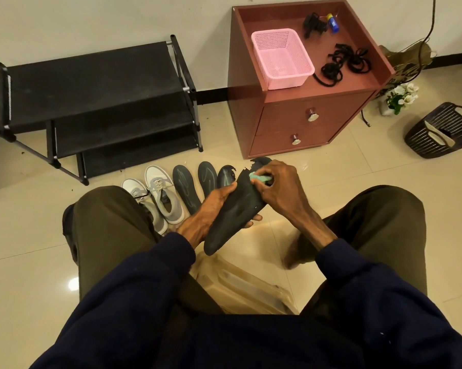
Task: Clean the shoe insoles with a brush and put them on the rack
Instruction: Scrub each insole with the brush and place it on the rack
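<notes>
Black insole (234, 209) in left hand (207, 210), teal brush (260, 178) in right hand (280, 189).

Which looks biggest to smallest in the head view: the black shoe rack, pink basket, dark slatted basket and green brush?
1. black shoe rack
2. pink basket and dark slatted basket: they look about alike, so no ranking
3. green brush, partly hidden in the right hand, against the insole

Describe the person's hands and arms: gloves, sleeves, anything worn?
No gloves, rings or watch visible on left hand or right hand. Dark navy long fabric sleeves, left sleeve and right sleeve, end at the wrists.
</notes>
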### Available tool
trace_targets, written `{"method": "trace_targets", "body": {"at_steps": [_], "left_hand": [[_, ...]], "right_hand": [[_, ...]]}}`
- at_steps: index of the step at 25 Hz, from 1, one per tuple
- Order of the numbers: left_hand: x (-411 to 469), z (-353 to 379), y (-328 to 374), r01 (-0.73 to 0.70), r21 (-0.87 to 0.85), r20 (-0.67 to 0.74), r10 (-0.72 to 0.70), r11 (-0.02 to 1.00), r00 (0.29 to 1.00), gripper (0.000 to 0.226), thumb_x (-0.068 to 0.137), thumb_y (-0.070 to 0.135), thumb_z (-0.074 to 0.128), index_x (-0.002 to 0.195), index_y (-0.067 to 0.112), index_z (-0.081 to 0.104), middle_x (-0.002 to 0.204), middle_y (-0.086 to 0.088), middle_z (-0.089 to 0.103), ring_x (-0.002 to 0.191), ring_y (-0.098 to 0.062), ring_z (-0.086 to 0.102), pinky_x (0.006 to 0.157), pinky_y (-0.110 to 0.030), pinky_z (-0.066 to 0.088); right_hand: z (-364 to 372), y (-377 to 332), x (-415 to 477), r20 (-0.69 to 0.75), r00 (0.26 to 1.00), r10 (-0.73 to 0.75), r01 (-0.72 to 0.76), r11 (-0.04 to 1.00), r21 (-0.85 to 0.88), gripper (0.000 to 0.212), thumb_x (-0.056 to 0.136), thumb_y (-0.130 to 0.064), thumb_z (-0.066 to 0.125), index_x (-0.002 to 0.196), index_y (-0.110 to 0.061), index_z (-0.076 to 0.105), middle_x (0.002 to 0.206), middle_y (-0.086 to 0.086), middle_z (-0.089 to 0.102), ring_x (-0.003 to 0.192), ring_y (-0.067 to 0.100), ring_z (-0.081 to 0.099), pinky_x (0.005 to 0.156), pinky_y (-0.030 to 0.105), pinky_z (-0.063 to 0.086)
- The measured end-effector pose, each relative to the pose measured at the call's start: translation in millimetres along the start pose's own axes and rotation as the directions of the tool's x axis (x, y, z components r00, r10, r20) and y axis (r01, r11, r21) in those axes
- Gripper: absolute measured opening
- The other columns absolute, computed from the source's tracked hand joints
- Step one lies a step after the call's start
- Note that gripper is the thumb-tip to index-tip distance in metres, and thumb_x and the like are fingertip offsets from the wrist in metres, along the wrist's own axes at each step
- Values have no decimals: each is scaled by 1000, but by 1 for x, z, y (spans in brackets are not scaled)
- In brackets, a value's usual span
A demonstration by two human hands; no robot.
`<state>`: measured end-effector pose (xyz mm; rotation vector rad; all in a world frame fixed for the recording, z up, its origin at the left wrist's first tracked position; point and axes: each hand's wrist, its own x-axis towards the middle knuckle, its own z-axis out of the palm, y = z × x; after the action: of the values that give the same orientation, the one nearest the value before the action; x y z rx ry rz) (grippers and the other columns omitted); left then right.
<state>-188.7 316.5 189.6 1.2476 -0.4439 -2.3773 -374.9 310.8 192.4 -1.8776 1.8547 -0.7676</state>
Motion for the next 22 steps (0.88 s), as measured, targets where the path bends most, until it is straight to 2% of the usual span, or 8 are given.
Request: {"method": "trace_targets", "body": {"at_steps": [3,7,9,12,14,17,19,22], "left_hand": [[2,-2,1,-79,1,-44,79,997,996,49,103,46,48,131,7,59,113,-22,72,89,-35,74,67,-43,62],[3,-2,3,-75,-23,-45,74,997,996,56,103,47,45,139,5,52,123,-29,67,91,-41,72,69,-43,62],[-1,0,4,-68,-12,-81,67,998,994,53,104,44,44,137,4,53,116,-27,70,88,-40,73,67,-43,63],[-5,3,5,-144,37,-163,148,989,975,35,107,31,44,117,4,64,86,-12,76,74,-25,74,54,-32,60],[-4,2,7,-188,34,-193,191,982,962,36,106,32,46,121,5,64,100,-14,74,82,-24,72,60,-32,61],[-5,3,6,-175,-26,-143,169,984,975,54,104,44,48,138,3,54,127,-26,66,99,-38,70,77,-46,62],[-9,8,5,-149,-41,-119,143,988,983,57,104,48,48,137,2,54,123,-27,68,98,-40,71,77,-45,63],[-13,12,7,-168,-6,-174,164,986,971,41,105,43,48,121,8,62,98,-13,77,80,-25,77,65,-36,63]], "right_hand": [[5,-16,-7,190,978,-85,62,990,126,16,87,-25,80,100,-17,81,92,-4,72,79,6,64,70,20,56],[5,1,0,22,1000,-11,13,994,-112,22,88,-30,79,103,-14,78,99,3,73,87,10,56,74,26,52],[5,2,-1,2,1000,6,-6,996,-94,22,88,-29,79,103,-13,77,100,4,72,88,12,57,77,31,56],[11,-18,-13,231,965,-125,110,991,79,16,88,-24,80,101,-16,78,97,-1,70,85,11,62,75,33,59],[12,-29,-18,347,924,-162,131,985,111,16,88,-25,80,102,-16,79,97,0,70,85,12,63,76,32,59],[5,-14,-6,134,987,-91,109,985,-136,16,88,-29,78,99,-17,77,98,1,70,88,16,59,76,40,56],[0,-4,-1,19,1000,-17,21,977,-212,17,87,-29,78,99,-16,76,97,1,70,89,18,58,75,42,55],[8,-16,-12,187,980,-65,73,997,-37,18,87,-27,79,100,-16,78,97,-1,69,87,13,59,74,37,57]]}}
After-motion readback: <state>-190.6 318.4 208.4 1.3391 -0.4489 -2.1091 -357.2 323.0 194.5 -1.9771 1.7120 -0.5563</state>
